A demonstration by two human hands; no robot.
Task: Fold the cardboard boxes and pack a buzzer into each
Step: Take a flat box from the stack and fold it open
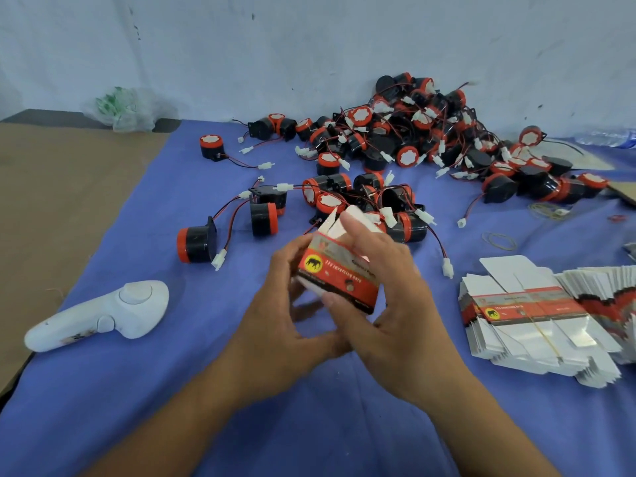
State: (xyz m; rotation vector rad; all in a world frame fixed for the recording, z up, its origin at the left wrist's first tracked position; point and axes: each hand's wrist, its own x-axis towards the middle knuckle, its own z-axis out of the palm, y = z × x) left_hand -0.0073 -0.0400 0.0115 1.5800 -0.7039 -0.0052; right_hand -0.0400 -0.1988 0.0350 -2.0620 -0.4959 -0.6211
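Left hand (275, 325) and right hand (385, 304) both grasping small red-and-white printed cardboard box (339, 275) near centre (top flaps up). Far right: heaped black-and-red round buzzers (413, 132); right: flat white box-blank stack (537, 318).

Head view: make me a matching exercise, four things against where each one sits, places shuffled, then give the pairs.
Things:
1. white handheld device
2. stack of flat boxes
3. clear plastic bag
4. box being folded

Places:
A. held in both hands, left hand and right hand
B. far left, against the wall
C. on the blue cloth, left of the hands
D. on the blue cloth, right of the hands

Pairs: 1-C, 2-D, 3-B, 4-A
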